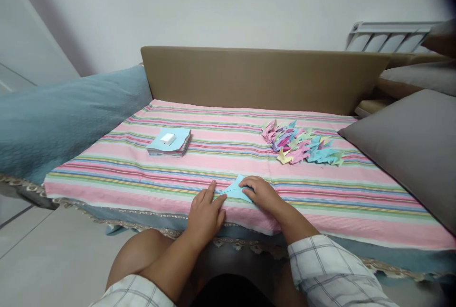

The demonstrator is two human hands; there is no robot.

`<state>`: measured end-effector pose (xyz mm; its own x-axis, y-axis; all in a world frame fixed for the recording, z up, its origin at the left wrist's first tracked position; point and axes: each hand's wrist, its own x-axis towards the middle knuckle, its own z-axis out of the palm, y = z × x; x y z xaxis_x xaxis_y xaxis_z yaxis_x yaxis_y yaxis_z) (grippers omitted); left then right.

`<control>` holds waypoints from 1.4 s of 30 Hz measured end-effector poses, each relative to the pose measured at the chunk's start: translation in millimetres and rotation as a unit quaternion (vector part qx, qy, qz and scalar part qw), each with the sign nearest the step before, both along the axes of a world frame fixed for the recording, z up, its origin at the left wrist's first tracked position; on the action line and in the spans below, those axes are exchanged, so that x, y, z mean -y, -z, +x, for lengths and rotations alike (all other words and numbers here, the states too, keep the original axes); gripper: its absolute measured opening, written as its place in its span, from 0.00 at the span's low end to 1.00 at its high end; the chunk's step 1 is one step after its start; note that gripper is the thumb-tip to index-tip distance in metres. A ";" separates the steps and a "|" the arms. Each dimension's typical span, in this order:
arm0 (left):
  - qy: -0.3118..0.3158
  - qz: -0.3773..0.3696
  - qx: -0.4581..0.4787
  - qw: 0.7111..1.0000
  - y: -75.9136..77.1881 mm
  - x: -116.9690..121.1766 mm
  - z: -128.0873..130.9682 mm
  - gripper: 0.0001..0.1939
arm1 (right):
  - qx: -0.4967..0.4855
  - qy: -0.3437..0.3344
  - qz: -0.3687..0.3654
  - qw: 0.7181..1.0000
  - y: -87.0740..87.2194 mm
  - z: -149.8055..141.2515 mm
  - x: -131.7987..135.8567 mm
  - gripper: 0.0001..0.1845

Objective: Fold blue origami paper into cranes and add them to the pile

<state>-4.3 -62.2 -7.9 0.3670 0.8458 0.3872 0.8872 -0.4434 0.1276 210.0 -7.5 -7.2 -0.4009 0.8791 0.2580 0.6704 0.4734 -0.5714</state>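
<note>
A light blue sheet of origami paper (235,190), folded to a pointed shape, lies on the striped cloth in front of me. My left hand (205,209) rests at its left point, fingers stretched out and apart, one fingertip touching the paper. On the paper's right side, my right hand (261,193) has its fingers bent, with thumb and forefinger gripping the edge. Part of that edge is hidden under the fingers. Farther right lies a group of folded paper cranes (299,143) in pink, blue, yellow, green and purple.
A stack of square paper (167,149) sits at the left with a small white block (167,139) on top. The striped cloth (221,131) covers the sofa seat. Behind rises a brown backrest (256,79); grey cushions (413,141) lean at the right, a blue-covered armrest (78,112) stands left.
</note>
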 end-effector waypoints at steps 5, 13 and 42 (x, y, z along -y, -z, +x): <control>-0.013 0.011 0.004 1.000 1.4 -0.4 -7.4 0.16 | -0.001 0.004 -0.009 1.000 -0.5 0.5 0.8 0.11; 0.029 0.070 0.088 0.993 -8.0 -8.7 -12.1 0.10 | 0.012 0.000 0.005 1.000 2.4 -0.3 0.8 0.11; 0.102 0.043 0.013 0.994 7.7 -18.0 22.4 0.23 | -0.003 0.103 -0.060 0.993 -9.6 22.5 3.0 0.12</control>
<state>18.1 -44.3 -15.5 0.5165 0.7175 0.4673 0.7741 -0.6246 0.1035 232.4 -10.4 2.4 -0.2078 0.9668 0.1486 0.7431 0.2549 -0.6188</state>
